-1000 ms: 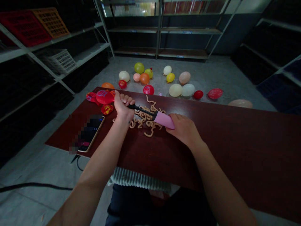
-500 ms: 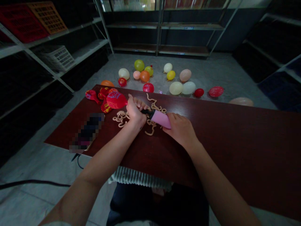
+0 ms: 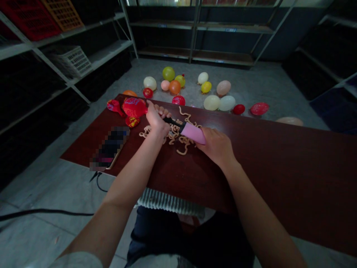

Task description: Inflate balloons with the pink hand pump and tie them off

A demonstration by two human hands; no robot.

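My left hand [image 3: 157,120] is closed around the neck of a red balloon [image 3: 135,107] and the black end of a hand pump. The balloon is partly filled and points left from my fist, with a printed pattern on it. My right hand [image 3: 216,146] grips the pink barrel of the balloon pump [image 3: 193,133]. Black rod shows between the barrel and my left hand. Under the pump lie many thin beige, curled long balloons [image 3: 182,149]. Limp red balloons [image 3: 132,121] with yellow print lie beside the filled one. How the neck sits on the nozzle is hidden by my fingers.
A phone [image 3: 111,147], blurred out, lies on the left of the dark red table [image 3: 279,175]. Inflated balloons [image 3: 174,87] in several colours lie on the floor beyond. Metal shelves [image 3: 234,59] with crates [image 3: 74,61] stand around. A black cable [image 3: 44,211] crosses the floor.
My left hand and the red balloon have moved left, away from the pink barrel, and more of the black rod shows. The whole view has shifted slightly.
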